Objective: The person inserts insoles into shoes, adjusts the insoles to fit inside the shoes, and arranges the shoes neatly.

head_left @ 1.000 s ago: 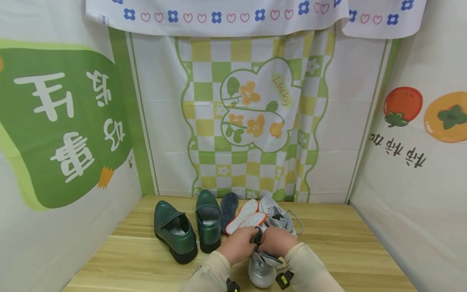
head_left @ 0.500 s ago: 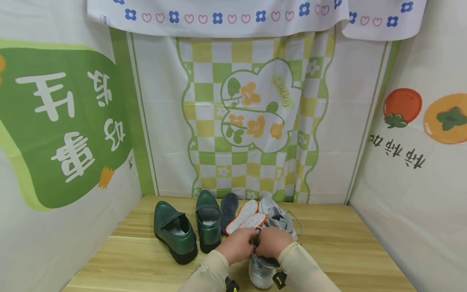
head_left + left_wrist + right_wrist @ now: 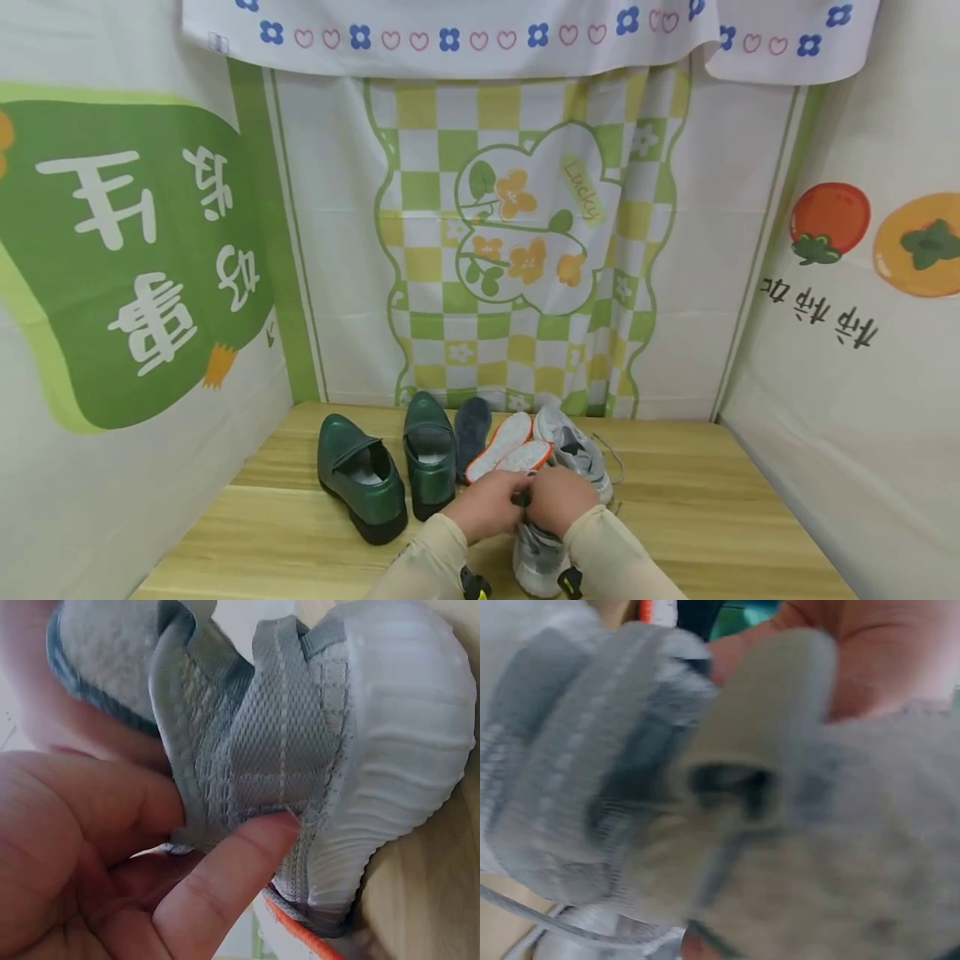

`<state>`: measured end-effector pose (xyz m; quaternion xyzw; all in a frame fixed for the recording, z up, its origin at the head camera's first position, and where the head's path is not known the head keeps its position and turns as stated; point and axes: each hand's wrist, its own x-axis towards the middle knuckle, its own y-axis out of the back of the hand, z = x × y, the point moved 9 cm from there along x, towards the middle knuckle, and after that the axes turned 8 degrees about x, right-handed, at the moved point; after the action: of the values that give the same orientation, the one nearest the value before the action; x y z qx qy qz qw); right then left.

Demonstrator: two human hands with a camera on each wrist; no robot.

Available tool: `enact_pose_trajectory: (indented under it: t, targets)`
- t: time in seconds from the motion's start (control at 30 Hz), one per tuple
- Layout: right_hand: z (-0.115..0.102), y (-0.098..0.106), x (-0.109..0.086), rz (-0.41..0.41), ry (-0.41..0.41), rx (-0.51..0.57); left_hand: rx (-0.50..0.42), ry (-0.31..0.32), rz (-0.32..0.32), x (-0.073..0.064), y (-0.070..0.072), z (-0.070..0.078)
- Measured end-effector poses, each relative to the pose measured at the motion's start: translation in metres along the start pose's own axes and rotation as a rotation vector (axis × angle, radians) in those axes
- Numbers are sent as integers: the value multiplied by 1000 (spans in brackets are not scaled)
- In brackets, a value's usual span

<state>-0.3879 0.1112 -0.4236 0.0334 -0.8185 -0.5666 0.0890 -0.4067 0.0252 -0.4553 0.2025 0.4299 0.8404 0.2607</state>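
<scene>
A grey knit sneaker (image 3: 538, 565) with a ribbed pale sole is between both hands, its toe end partly covered by them in the head view. My left hand (image 3: 489, 504) grips it at the opening; in the left wrist view a finger of the left hand (image 3: 112, 862) presses along the sneaker's side (image 3: 281, 727). My right hand (image 3: 567, 500) holds a fuzzy light-grey insole, hidden in the head view. Dark-edged, this insole (image 3: 105, 652) stands at the sneaker's opening in the left wrist view. The right wrist view is blurred, with the insole (image 3: 907, 847) large beside the sneaker (image 3: 577, 742).
A second grey sneaker (image 3: 555, 425) with loose laces lies just beyond the hands. Two white insoles (image 3: 504, 442) with orange edges and a dark blue insole (image 3: 472, 429) lie left of it. Two green loafers (image 3: 360, 475) stand farther left on the wooden tabletop (image 3: 720, 500).
My right hand has shifted slightly left and turned over the sneaker, covering the insole's end that showed earlier. The left hand keeps its grip almost in place.
</scene>
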Motion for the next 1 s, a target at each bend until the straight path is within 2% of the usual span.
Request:
enact_pose_trajectory:
  t: [0.1, 0.2, 0.33, 0.4, 0.5, 0.57, 0.8, 0.9, 1.0]
  targets:
    - [2, 2, -4, -44, -53, -7, -91, 23, -58, -2, -3, -1]
    - [-1, 5, -8, -80, -57, -5, -159, 38, -104, -3, -5, -3]
    - [-5, 6, -8, -76, -8, -8, -135, 3, -117, -3, -4, -1]
    - [-5, 3, -6, -36, 19, -19, -120, -16, -116, -4, -4, 0]
    - [-4, 0, -4, 20, 24, -41, -111, -31, -116, -5, -3, 0]
    - [-2, -1, -3, 27, 13, -41, -113, -36, -119, -6, -3, 1]
    - [0, 2, -8, -119, -72, 32, -101, -26, -123, -5, -2, -1]
    - [0, 2, -7, -158, -84, 48, -84, -14, -125, -6, 1, -2]
    - [0, -1, -4, -198, -57, 58, -78, 6, -141, -8, 0, -2]
